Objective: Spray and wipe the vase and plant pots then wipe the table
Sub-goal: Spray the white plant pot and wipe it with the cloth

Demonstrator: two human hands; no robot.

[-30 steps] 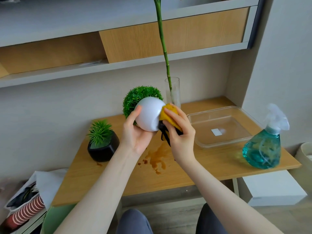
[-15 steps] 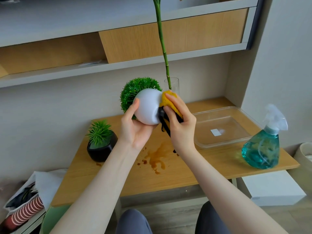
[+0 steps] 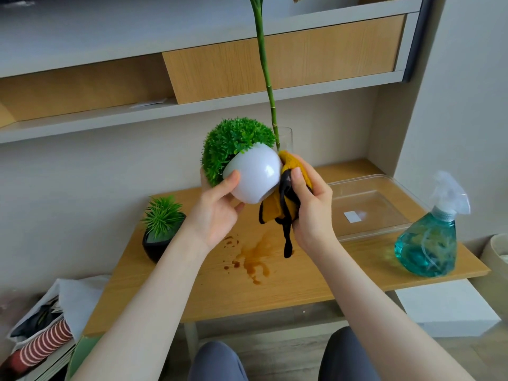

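We see the wooden worktop [image 3: 302,287] running under two wall shelves [image 3: 192,105], with a wall close on its right end and its near edge toward our knees. One brown spill [image 3: 253,259] spreads across its middle, directly under our hands. One clear plastic tray [image 3: 368,204] lies at the right rear, just beside one teal spray bottle [image 3: 426,243] that stands near the right front corner. One glass vase [image 3: 284,138] holding a tall green stem [image 3: 265,78] stands at the back, mostly hidden behind the raised pot and cloth. One black plant pot [image 3: 156,243] with a spiky green plant sits on the left part of the worktop, partly covered by our left forearm.

We count two plant pots in all. The second, the white plant pot [image 3: 253,174] with its round green bush, is lifted clear above the worktop and tipped to the left. Our left hand [image 3: 217,213] has its grip closed round the pot's underside, thumb on the near wall. Our right hand [image 3: 313,213] has its grip closed on one yellow and black cloth [image 3: 288,188], pressed against the pot's right side, a black strip dangling toward the spill. The front of the worktop, between spill and near edge, is bare wood.
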